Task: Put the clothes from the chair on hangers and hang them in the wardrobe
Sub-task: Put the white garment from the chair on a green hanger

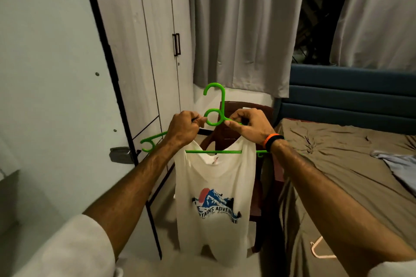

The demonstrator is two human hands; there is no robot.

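**Tank top going onto a green hanger, bedroom corner**

So it's a bedroom: grey curtains (243, 29) across the back, a bed (337, 164) with a rumpled brown sheet on the right, and the wardrobe (155, 51) on the left with its pale doors closed as far as I can see. A dark brown chair (254, 117) sits in the corner between wardrobe and bed, mostly hidden behind the shirt.

The white tank top (213, 198), with a mountain print on the front, hangs in front of the chair, held up in the air. It's on a green hanger (215, 105), hook pointing up.

Left hand (183, 128) pinches the hanger and fabric at the left shoulder; right hand (247, 126) pinches the other side by the ring. A pale hanger (319, 251) lies on the bed's near edge.
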